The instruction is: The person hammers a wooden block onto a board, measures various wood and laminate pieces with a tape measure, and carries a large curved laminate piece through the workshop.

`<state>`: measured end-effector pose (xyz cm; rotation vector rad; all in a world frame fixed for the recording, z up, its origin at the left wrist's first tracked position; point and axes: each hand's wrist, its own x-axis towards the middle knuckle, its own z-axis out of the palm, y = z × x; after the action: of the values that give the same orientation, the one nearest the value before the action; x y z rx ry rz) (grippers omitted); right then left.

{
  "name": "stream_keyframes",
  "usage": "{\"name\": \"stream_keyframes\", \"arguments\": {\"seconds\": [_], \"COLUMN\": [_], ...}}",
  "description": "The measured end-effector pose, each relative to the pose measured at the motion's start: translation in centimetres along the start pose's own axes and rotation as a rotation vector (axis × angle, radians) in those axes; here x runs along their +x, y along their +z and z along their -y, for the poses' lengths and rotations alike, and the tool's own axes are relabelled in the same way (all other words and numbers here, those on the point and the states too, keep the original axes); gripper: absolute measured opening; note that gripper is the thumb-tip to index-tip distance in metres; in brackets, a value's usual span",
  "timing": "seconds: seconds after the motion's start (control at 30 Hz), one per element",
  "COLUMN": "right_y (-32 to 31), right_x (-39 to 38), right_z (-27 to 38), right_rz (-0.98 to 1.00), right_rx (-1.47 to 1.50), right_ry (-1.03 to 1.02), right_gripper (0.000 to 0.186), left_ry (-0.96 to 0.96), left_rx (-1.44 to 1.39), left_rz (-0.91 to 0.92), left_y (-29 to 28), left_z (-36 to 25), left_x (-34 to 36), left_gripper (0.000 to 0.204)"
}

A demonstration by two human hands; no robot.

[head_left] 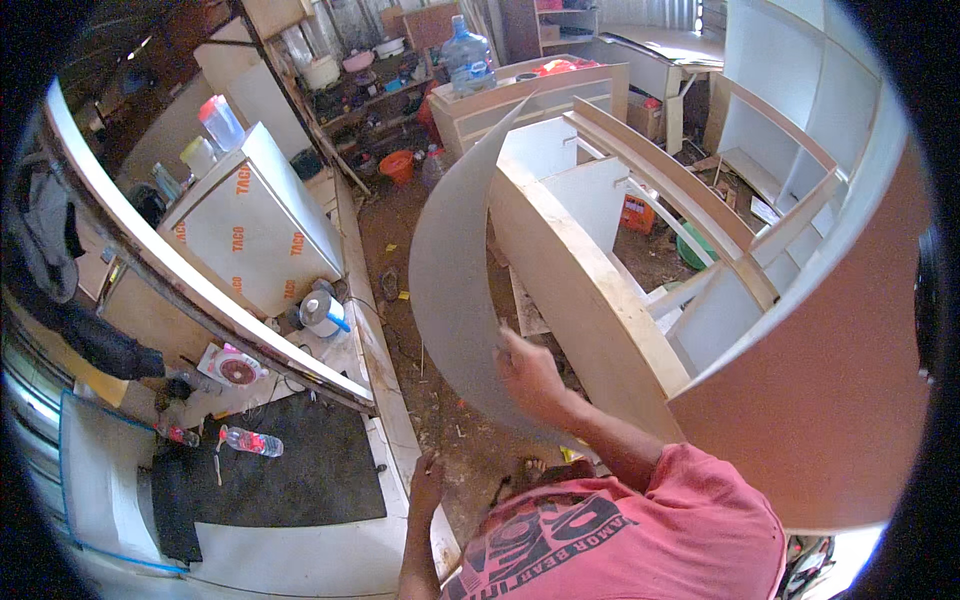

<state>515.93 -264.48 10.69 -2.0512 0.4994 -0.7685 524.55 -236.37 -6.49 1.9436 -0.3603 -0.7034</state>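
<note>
A thin grey sheet (pixel 450 270) stands in front of me, bowed into a curve and tapering to a point at the top. My right hand (pixel 530 378) is closed on its right edge, low down. Beside it lies the long plywood side of an unfinished cabinet frame (pixel 590 290), with white inner panels. My left hand (pixel 427 478) hangs lower and to the left, next to a pale ledge, with its fingers curled in. Whether anything is in those fingers is too small to tell.
At left stand a white cabinet (pixel 265 230), a lidded pot (pixel 322 313) and a plastic bottle (pixel 250 442) on a dark mat (pixel 310 490). A large blue water jug (pixel 468 62) tops a far counter. A reddish-brown panel (pixel 800 410) rises close on my right.
</note>
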Motion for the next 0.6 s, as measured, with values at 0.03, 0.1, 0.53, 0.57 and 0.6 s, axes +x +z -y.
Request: {"name": "stream_keyframes", "arguments": {"seconds": [0.03,0.1,0.53,0.57,0.6], "right_y": [-0.1,0.1,2.7,2.2,0.6], "right_x": [2.8,8.1,42.0,44.2,45.9], "right_z": [0.3,1.2,9.0,9.2,9.4], "right_rz": [-0.007,-0.039,-0.565,-0.609,-0.675], "right_rx": [-0.018,-0.033,-0.004,-0.058,-0.132], "right_ry": [0.029,0.072,-0.327,-0.307,-0.283], "right_gripper": [0.032,0.031,0.047,0.042,0.036], "left_ry": [-0.050,-0.140,0.587,0.380,0.181], "left_rx": [-0.063,-0.144,0.400,0.221,0.053], "left_rz": [-0.012,-0.086,-0.055,0.027,0.132], "left_y": [-0.6,-2.2,-10.6,-10.7,-10.2], "left_z": [-1.4,0.0,0.6,-3.2,-8.6], "left_x": [0.7,3.4,40.9,43.6,46.1], "left_gripper": [0.043,0.042,0.045,0.042,0.041]}}
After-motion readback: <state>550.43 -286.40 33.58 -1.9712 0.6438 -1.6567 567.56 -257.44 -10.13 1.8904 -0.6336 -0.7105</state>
